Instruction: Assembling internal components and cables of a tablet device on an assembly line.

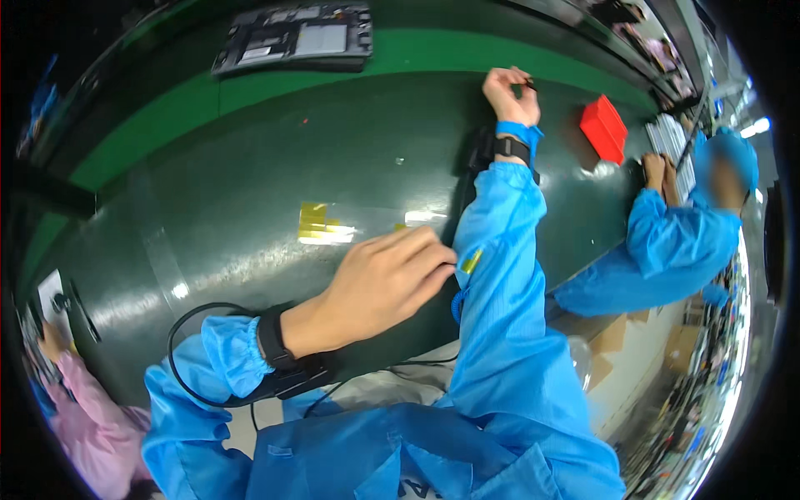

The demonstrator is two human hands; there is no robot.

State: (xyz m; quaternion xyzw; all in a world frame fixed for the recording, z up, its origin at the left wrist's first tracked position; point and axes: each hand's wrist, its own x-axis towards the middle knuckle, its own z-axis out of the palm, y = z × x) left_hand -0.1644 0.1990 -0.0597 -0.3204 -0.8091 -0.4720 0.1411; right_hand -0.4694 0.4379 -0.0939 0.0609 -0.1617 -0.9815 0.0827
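In the head view the right hand (510, 93) is stretched far across the dark green bench (250, 192) toward its far edge, fingers curled shut around a small dark object (528, 83) pinched at the fingertips, while the left hand (385, 283) lies loosely flat with its fingertips touching a small yellow strip (471, 262) stuck on the right sleeve (500, 275) near the elbow, grasping nothing. More yellow tape strips (321, 225) lie on the bench toward its middle, just beyond the left hand. To handle the strip well, I judge the left fingertips should catch one edge and lift slowly so it does not fold on itself, with the right arm held quiet. What the dark object is cannot be made out; it is too small. An open device in a tray (293, 37) at the far edge is bent by the lens, and the red bin (603, 127) near the right edge hides its contents. A co-worker (679, 237) at the right is blurred.
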